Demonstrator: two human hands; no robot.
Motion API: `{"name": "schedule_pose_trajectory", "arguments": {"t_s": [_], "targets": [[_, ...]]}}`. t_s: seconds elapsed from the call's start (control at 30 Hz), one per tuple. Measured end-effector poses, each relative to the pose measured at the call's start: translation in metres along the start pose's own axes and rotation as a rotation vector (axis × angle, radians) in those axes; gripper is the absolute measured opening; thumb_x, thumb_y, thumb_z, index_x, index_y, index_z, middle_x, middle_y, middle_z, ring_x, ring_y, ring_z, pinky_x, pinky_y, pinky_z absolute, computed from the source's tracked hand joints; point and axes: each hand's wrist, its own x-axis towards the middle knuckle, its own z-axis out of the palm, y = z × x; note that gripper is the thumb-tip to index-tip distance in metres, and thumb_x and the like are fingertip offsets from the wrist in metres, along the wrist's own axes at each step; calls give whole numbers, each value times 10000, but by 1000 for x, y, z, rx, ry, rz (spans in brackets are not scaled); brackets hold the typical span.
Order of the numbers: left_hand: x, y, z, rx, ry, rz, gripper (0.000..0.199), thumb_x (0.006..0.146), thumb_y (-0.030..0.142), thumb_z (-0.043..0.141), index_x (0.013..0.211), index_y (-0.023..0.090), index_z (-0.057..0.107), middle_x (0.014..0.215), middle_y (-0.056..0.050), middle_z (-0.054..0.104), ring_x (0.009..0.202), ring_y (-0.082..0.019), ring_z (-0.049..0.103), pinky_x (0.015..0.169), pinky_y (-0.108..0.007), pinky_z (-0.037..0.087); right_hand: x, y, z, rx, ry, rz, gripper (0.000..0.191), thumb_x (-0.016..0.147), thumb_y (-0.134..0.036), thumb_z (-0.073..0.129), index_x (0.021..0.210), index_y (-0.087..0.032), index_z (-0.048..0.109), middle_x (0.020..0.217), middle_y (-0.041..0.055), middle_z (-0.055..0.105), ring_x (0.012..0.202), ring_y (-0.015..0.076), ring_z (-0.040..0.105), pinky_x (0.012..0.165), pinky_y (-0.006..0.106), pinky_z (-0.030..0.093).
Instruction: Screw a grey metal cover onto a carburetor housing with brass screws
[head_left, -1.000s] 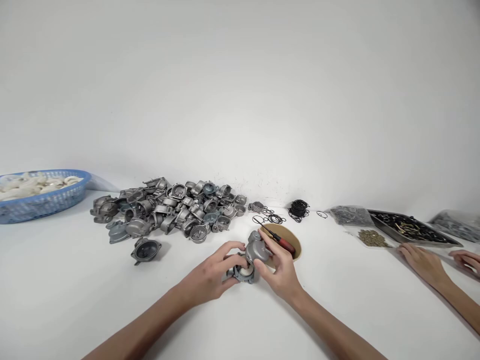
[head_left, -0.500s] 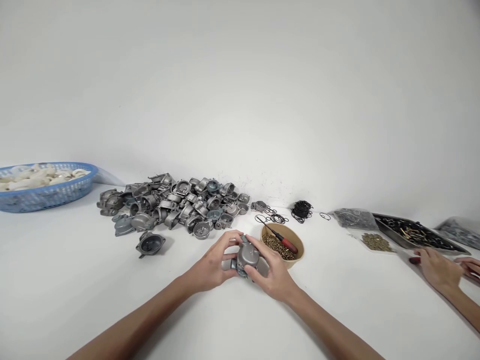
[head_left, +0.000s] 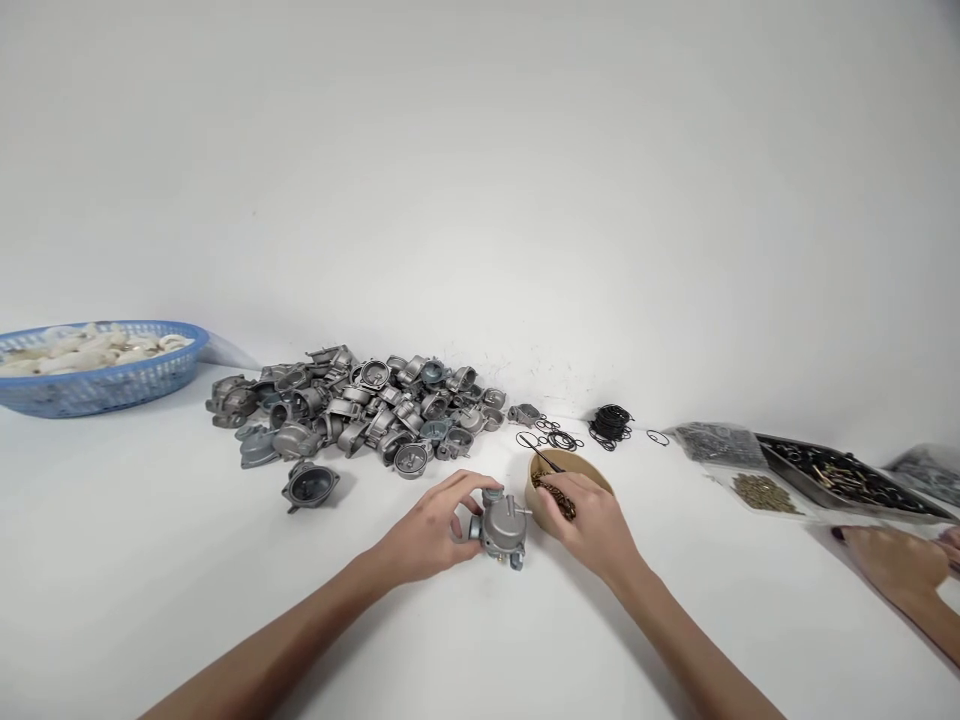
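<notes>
Grey metal housing [head_left: 505,527], one, lower centre of the frame, gripped between curled thumb and fingers of the left hand [head_left: 435,530]. Right hand [head_left: 592,522], lower right of centre, fingers bent into tan bowl [head_left: 581,461] of brass-coloured screws [head_left: 559,500]; whether anything is grasped, cannot tell.

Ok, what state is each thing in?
Left hand: holding housing
Housing: dome up
Right hand: partly inside bowl
Bowl: open, holding brass pieces
Screwdriver: leaning in bowl, partly hidden
Blue basket: open, white parts inside
Loose housing: open side up
Housing pile: heaped
Dark tray: open
</notes>
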Motion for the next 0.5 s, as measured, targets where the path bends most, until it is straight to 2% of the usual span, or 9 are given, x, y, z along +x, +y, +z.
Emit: {"name": "schedule_pose_trajectory", "arguments": {"t_s": [0.1,0.17,0.37,0.5], "targets": [[-1,1,2,1,36,1,660,725,19,608,1311,314,530,1294,-42,557,962,-173,622,692,-248,527,2,4,2,-253,-272,92,299,965,-410,493,916,-228,725,1036,79,751,964,278,703,652,302,487],[-1,0,3,2,53,-3,676,712,-5,583,1305,315,534,1280,-37,560,960,-168,619,688,-240,513,3,5,3,-297,-350,103,309,962,-390,490,838,-216,714,988,80,746,900,264,706,615,282,443],[0,-1,-1,23,54,-15,661,726,-7,570,1300,320,537,1281,-31,559,965,-163,613,684,-240,493,3,6,-2,-249,-380,131,252,925,-369,530,780,-205,654,805,63,725,785,237,678,546,262,316],[0,-1,-2,28,37,-23,641,756,18,583,1311,334,530,1294,-28,556,984,-166,605,694,-244,496,4,6,-5,-205,-390,149,302,882,-370,574,632,-205,535,623,24,624,637,184,589,506,267,243]]}}
